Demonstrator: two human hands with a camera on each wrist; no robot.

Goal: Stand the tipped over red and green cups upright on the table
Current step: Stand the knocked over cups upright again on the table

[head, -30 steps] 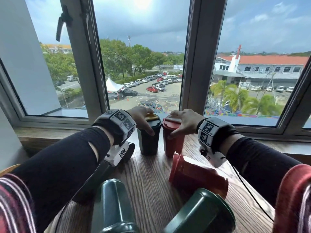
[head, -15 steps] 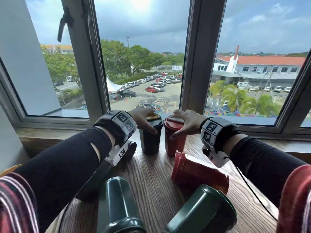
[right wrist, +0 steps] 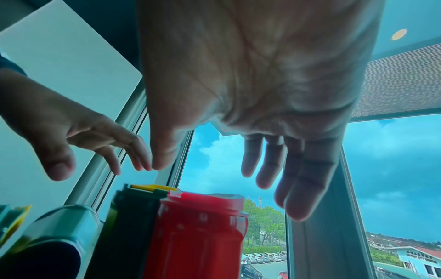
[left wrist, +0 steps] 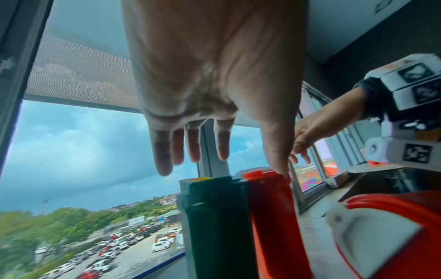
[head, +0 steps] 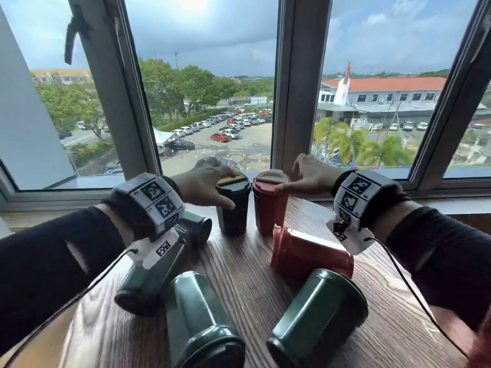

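**At the window sill: both hands spread above two upright cups**

At the far edge of the wooden surface [head: 239, 274], an upright green cup [head: 233, 208] and an upright red cup [head: 269, 205] are seen standing just beside each other. The left hand [head: 204, 187] is held palm-down over the green cup's lid, fingers straight and spread, nothing gripped; in the left wrist view the fingers [left wrist: 164, 151] are seen clear above the lid. The right hand [head: 310, 176] is held above the red cup, fingers extended and loosely fanned, thumb pointed toward the lid; whether the thumb touches cannot be told. Both forearms are stretched forward, wrists level.

Nearer the person, four cups are left tipped over: a red cup [head: 310, 253] on its side just behind the upright pair, a green cup [head: 318, 317] at right, a green cup [head: 202, 320] in the middle, and a green cup [head: 170, 261] partly hidden under the left wrist.
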